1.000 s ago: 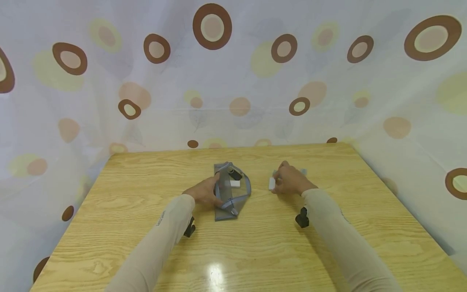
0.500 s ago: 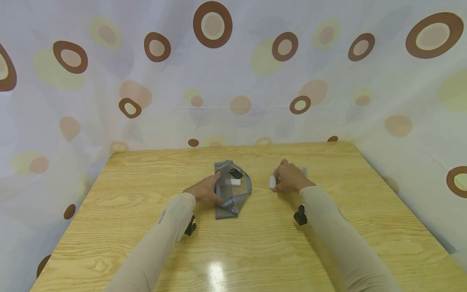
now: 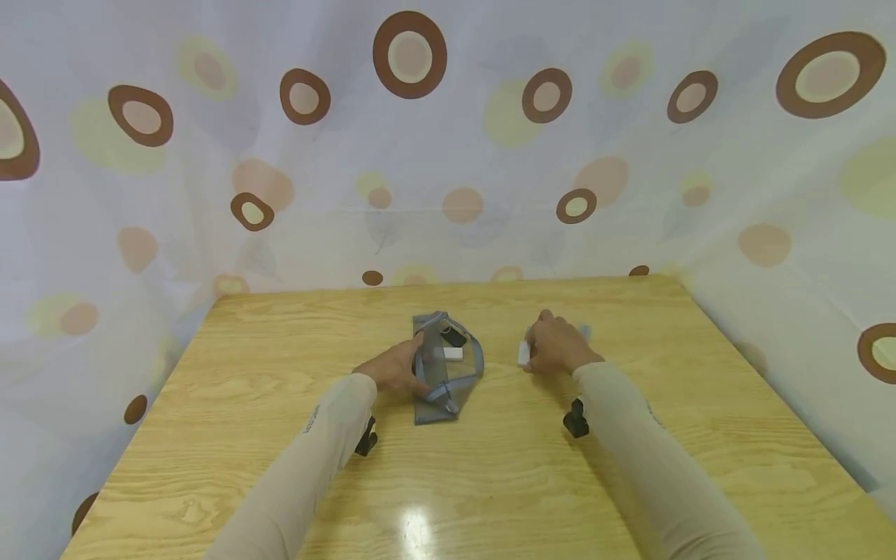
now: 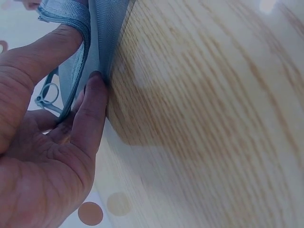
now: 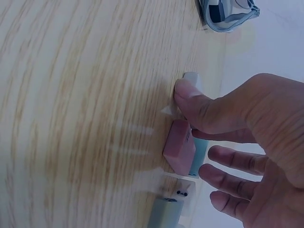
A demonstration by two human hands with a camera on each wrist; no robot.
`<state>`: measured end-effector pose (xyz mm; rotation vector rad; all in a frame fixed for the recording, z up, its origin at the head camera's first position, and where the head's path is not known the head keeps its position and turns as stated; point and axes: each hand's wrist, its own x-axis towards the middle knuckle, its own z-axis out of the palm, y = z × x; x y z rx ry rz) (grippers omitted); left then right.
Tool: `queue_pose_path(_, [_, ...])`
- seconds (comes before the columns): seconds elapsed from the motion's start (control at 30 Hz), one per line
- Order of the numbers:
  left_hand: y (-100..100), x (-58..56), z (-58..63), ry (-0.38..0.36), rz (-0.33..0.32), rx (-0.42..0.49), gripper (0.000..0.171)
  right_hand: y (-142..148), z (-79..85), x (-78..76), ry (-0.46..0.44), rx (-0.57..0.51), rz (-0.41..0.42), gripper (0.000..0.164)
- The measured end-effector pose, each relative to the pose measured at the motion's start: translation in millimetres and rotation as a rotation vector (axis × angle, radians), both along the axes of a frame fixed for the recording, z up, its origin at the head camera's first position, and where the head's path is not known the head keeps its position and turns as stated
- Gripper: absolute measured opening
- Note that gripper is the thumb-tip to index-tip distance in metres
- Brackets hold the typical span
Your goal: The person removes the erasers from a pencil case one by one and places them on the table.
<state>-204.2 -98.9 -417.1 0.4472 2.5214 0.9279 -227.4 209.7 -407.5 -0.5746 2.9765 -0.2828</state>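
Observation:
A grey-blue mesh zip pouch [image 3: 434, 411] lies on the table with its mouth spread. My left hand [image 3: 397, 368] grips its left edge; in the left wrist view the thumb hooks over the zipper band and the fingers lie along the mesh wall, beside a ring-shaped zip pull [image 4: 49, 92]. Inside the pouch show a white block [image 3: 453, 354] and a dark item [image 3: 455, 337]. To the right, my right hand [image 3: 557, 343] pinches a small white block [image 5: 191, 77] down at the tabletop. A pink eraser-like block [image 5: 179, 147] sits right beside those fingers.
Beyond the pink block stand a teal block [image 5: 199, 153], a pale green block [image 5: 165, 213] and a whitish piece with dark dots [image 5: 187, 191]. The wooden table [image 3: 483, 482] ends at a patterned curtain [image 3: 462, 155] behind and at both sides.

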Motion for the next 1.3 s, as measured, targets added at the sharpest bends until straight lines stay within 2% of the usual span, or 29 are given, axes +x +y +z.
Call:
queue_pose_path(0.27, [-2,-0.5,-3.2,0.009,0.000,0.000,0.113,-2,-7.4,-3.6,0.003,0.010,-0.004,0.021])
queue_pose_path(0.5, [-2,-1.3,-3.2,0.004,-0.006,0.005,0.112,-2,-7.4,-2.8,-0.004,0.007,-0.012,0.029])
queue_pose_path(0.83, [-2,-1.4,-5.5,0.007,-0.015,0.029,0.112,-4,-4.6,0.3,0.017,0.008,-0.002,0.020])
queue_pose_path(1.1, [-1,-4.5,-2.4,0.017,-0.022,0.013,0.110,1,-0.6,-0.8,0.010,-0.006,0.014,0.030])
queue_pose_path(1.3, [-2,-2.7,-2.6,0.026,-0.028,0.039,0.107,2,6.7,-0.7,-0.020,-0.096,-0.006,0.050])
